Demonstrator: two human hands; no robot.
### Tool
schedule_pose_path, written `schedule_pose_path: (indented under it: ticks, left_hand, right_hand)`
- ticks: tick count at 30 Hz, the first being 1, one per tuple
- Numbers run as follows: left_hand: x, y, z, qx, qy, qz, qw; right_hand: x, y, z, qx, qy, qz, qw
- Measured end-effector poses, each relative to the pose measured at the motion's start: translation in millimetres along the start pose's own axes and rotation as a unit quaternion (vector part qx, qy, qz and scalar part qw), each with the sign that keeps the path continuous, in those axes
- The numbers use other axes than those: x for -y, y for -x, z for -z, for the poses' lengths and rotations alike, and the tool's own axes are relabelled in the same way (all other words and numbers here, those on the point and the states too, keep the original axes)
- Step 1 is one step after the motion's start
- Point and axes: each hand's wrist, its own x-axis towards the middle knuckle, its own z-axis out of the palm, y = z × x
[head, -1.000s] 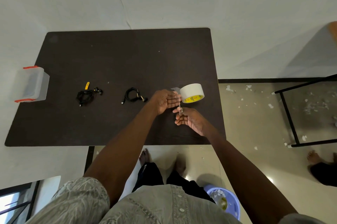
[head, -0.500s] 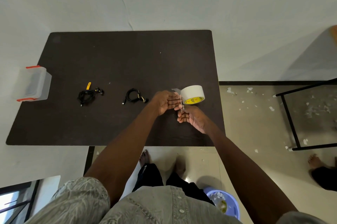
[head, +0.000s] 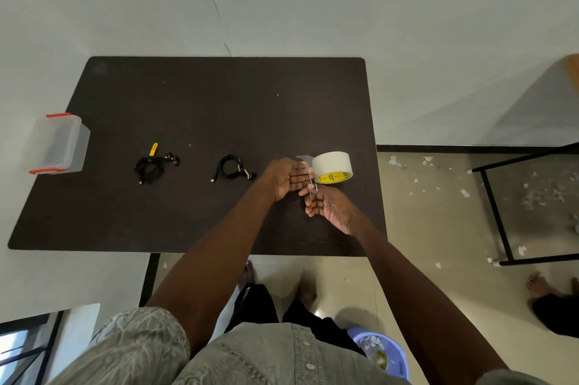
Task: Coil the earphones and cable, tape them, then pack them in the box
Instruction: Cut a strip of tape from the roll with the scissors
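Over the last second the right hand (head: 329,207) has crept up from about 5 o'clock of the white roll of packing tape with a yellow printed core (head: 332,166) to just below it, so its small metal scissors (head: 312,186) now stand at the strip pulled off the roll. The left hand (head: 286,177) has stayed put at the roll's 9 o'clock, fingers extended, seemingly steadying a short tab of pulled tape (head: 303,159). The right hand pinches the scissors; whether the blades are apart is too small to tell.

That suggests a piece is about to be cut. Both bundles lie coiled on the dark rectangular table (head: 200,96): the black cable coil (head: 230,167) near the left hand's 9 o'clock, the black earphones with a yellow tag (head: 153,163) further along. The clear plastic box with red clips (head: 56,144) waits at the far 9 o'clock edge, nothing packed yet.
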Motion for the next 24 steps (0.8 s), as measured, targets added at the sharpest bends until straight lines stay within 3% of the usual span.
schedule_pose_path:
  ticks: [24]
  left_hand:
    - [-2.2, -0.1, -1.6, -0.003, 0.006, 0.02, 1.0]
  right_hand:
    - [2.0, -0.2, 1.5, -0.006, -0.022, 0.006, 1.0]
